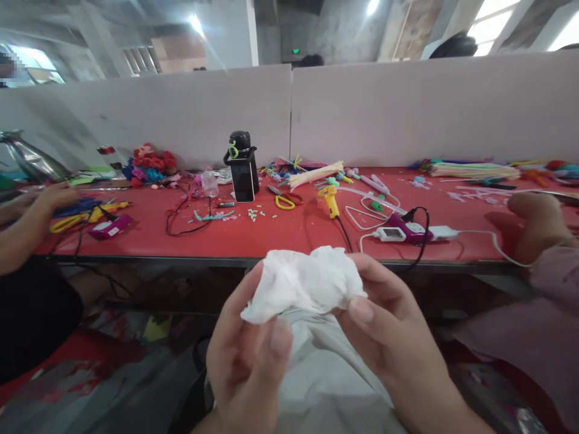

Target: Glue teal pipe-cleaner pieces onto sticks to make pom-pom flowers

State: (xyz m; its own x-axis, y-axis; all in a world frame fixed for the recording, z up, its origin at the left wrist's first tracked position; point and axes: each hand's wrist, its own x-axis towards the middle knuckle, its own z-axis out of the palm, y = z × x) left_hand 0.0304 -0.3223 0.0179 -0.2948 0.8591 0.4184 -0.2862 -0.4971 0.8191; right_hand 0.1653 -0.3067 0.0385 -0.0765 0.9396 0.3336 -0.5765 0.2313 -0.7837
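"Where was the tissue (307, 282)?"

"Center frame, its long axis running left to right, one corner pointing lower left. The left hand (257, 343) held it loosely; the right hand (384, 319) pinched it."

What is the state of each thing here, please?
White tissue: crumpled, between left hand and right hand.
Black bottle: upright, closed.
Phone: upright, screen dark.
Yellow glue gun: lying down, cable attached.
Scissors: lying flat.
Purple power strip: plugs inserted.
Pale pipe cleaners: loosely bundled.
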